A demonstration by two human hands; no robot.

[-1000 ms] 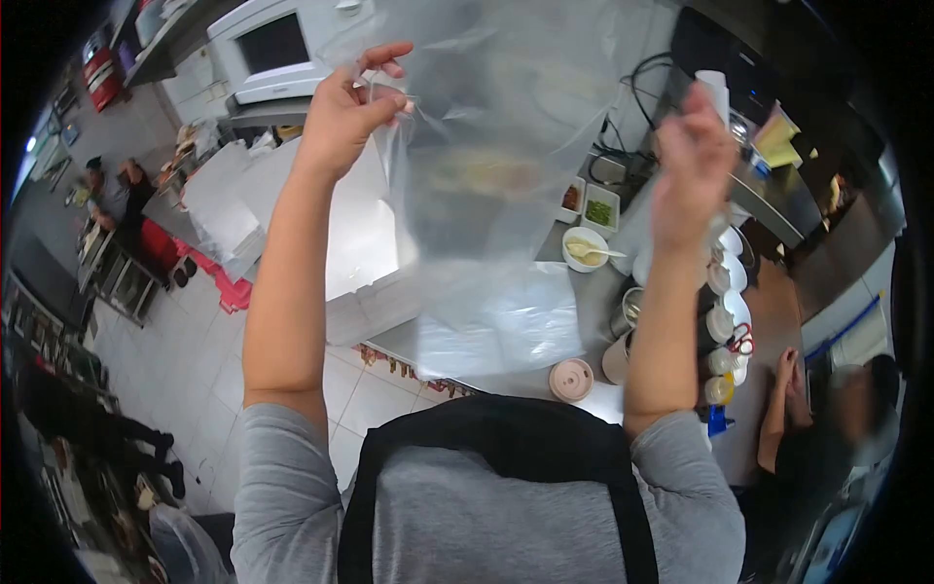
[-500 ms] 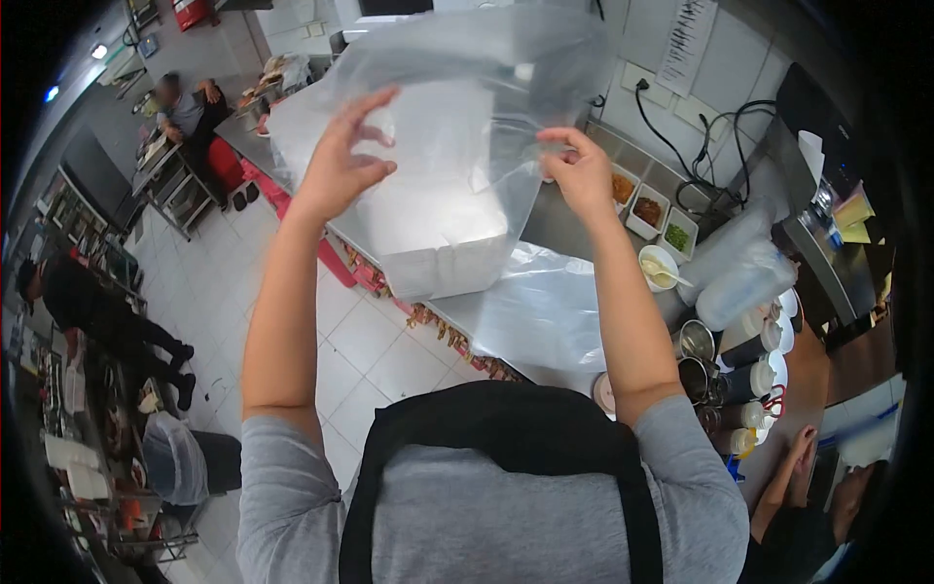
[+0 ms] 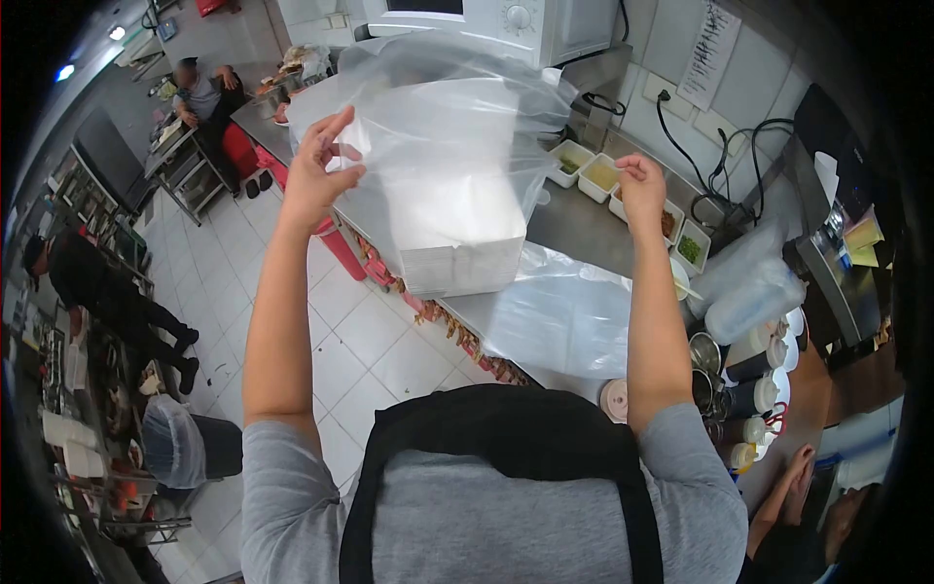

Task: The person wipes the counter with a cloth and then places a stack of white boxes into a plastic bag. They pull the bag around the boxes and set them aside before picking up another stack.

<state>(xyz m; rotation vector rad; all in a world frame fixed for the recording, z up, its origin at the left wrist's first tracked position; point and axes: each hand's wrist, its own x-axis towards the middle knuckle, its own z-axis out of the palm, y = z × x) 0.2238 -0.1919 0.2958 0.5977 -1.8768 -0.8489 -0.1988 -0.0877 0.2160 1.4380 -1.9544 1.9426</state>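
Clear plastic bag (image 3: pixel 438 102) spread loosely over white stack (image 3: pixel 462 263) on grey tabletop (image 3: pixel 584 232). Left hand (image 3: pixel 316 185) at bag's left edge, thumb and fingers apart. Right hand (image 3: pixel 642 200) right of bag, fingers bent; cannot tell if thumb and fingertips meet, or if it holds anything. Flat plastic sheets (image 3: pixel 559 316) lie on tabletop right of stack, round pink lid (image 3: pixel 615 400) near them. White food tubs (image 3: pixel 691 248) line the wall side, one with chopped greens. Microwave (image 3: pixel 467 29) behind bag, black cables (image 3: pixel 725 165) and a written paper (image 3: pixel 708 54) on the tiled wall. Floor (image 3: pixel 360 341) has pale tiles; lined bin (image 3: pixel 190 443) at left. One person (image 3: pixel 97 292) stands far left, another (image 3: pixel 204 97) sits upper left, a third (image 3: pixel 812 521) is lower right
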